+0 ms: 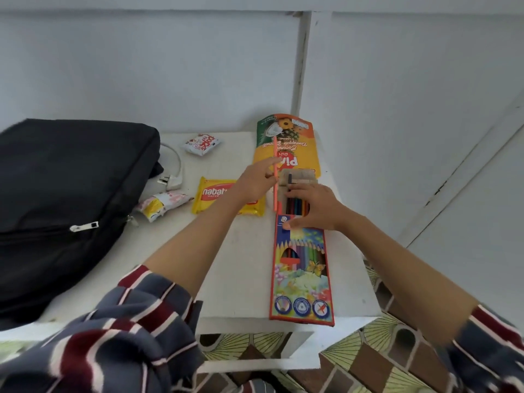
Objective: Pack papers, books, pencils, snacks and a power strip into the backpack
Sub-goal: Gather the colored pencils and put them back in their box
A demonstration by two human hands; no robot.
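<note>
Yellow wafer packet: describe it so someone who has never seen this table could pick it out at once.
Start at the black backpack lying on the left of the white table. Just right of it, past the white plug, lies the yellow wafer packet. Unlike the small white snack packets nearby, it is bright yellow with a red label in white lettering.

Bright, soft daylight — blurred, warped edges.
</note>
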